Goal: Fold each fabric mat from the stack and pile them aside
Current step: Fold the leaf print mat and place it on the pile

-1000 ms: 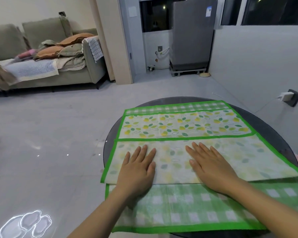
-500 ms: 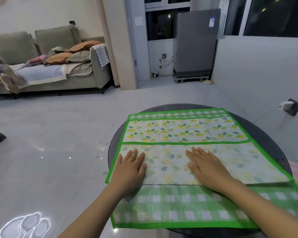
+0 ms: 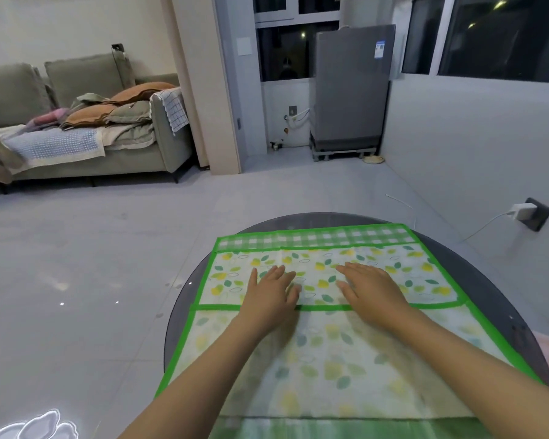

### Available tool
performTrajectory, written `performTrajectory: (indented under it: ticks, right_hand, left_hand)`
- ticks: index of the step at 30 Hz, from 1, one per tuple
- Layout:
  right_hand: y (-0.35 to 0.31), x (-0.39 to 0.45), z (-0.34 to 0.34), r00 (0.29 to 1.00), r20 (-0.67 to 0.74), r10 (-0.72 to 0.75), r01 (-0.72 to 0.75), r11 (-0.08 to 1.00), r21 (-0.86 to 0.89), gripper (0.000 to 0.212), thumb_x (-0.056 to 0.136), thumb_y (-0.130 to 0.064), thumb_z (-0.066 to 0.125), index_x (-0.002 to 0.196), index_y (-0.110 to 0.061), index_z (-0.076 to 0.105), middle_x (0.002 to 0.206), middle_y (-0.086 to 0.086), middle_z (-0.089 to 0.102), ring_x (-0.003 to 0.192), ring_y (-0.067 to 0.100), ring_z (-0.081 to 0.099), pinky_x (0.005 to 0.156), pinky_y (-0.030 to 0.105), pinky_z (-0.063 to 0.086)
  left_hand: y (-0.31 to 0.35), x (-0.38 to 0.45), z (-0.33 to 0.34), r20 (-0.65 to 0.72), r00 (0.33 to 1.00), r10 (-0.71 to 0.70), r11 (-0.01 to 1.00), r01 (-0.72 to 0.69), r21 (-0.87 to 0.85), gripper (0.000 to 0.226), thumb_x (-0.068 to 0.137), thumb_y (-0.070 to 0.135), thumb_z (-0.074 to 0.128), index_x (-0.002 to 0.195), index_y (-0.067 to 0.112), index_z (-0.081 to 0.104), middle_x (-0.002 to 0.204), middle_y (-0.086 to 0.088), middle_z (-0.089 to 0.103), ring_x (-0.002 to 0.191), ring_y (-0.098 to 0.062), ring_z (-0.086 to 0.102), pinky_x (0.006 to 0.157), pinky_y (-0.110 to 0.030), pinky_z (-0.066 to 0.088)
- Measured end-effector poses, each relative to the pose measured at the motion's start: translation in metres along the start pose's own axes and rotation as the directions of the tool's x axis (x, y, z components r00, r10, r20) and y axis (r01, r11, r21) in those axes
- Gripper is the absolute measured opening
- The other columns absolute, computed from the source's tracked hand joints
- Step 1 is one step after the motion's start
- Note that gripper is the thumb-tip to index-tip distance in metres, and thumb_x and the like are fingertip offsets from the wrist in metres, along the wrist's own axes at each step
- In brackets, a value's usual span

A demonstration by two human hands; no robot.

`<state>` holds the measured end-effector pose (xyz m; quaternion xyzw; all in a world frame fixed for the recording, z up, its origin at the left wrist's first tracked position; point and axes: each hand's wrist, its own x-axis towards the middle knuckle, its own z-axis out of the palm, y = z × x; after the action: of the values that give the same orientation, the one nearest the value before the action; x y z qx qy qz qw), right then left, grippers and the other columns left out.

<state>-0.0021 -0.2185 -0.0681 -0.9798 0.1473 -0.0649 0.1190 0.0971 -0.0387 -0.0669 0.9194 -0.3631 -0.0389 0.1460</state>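
One head-worn view (wide-angle) looks forward and down, close over the round table, room beyond.

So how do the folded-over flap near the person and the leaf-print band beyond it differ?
The flap shows faded, washed-out leaves; the band shows them vivid. The flap is bare of hands; the left hand and right hand lie flat on the band. Both have green edging.

Both hands lie flat on the fabric mat, which covers most of the round table, with bare rim at either side.
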Motion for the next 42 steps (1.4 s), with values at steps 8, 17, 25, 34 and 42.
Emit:
performTrajectory:
  ticks: [8,17,25,34,42]
  right_hand:
    - [0.038,0.080,0.018,0.996,-0.077,0.045,-0.045,0.999,-0.001,0.039,0.098,-0.032,0.035,0.134,-0.021,0.046,0.136,-0.003,0.051,0.125,0.019,0.043,0.105,0.035,0.028]
    - [0.059,0.123,0.026,0.966,-0.154,0.207,-0.205,0.978,0.031,0.027,0.093,-0.036,0.049,0.116,-0.023,0.054,0.122,0.000,0.049,0.119,0.023,0.036,0.098,0.034,0.023]
    - [0.052,0.101,-0.010,0.923,-0.369,0.112,-0.056,0.986,0.158,0.015,0.088,-0.027,0.061,0.092,-0.016,0.070,0.099,0.002,0.059,0.107,0.024,0.044,0.091,0.030,0.020]
    - [0.022,0.007,-0.094,0.899,-0.419,-0.130,0.180,0.980,0.083,0.011,0.088,-0.027,0.062,0.084,-0.020,0.069,0.079,-0.014,0.060,0.083,0.010,0.053,0.084,0.026,0.024]
    - [0.006,-0.100,-0.097,0.876,-0.391,-0.281,0.322,0.946,0.042,0.009,0.079,-0.028,0.068,0.071,-0.023,0.068,0.069,-0.016,0.064,0.067,0.006,0.055,0.072,0.021,0.036]
  left_hand:
    - [-0.017,0.090,0.019,-0.181,0.982,-0.046,0.998,0.036,-0.057,0.038,0.100,0.031,0.036,0.132,0.020,0.051,0.135,-0.001,0.050,0.127,-0.020,0.041,0.108,-0.036,0.021]
    - [-0.037,0.137,0.033,-0.291,0.952,-0.097,0.993,0.072,-0.094,0.030,0.088,0.040,0.060,0.108,0.018,0.063,0.113,-0.003,0.054,0.117,-0.024,0.041,0.096,-0.033,0.025]
    - [-0.028,0.114,-0.004,-0.485,0.874,-0.011,0.979,-0.089,-0.182,0.013,0.081,0.029,0.072,0.083,0.016,0.072,0.091,0.001,0.066,0.092,-0.021,0.058,0.085,-0.023,0.020]
    - [0.005,0.015,-0.078,-0.583,0.799,0.146,0.965,-0.244,-0.094,0.014,0.073,0.034,0.077,0.076,0.021,0.074,0.077,0.008,0.070,0.073,-0.013,0.062,0.082,-0.029,0.033]
    - [0.015,-0.093,-0.080,-0.424,0.883,0.202,0.949,-0.283,-0.137,0.009,0.069,0.034,0.081,0.071,0.028,0.075,0.070,0.014,0.066,0.073,-0.004,0.058,0.063,-0.006,0.036]
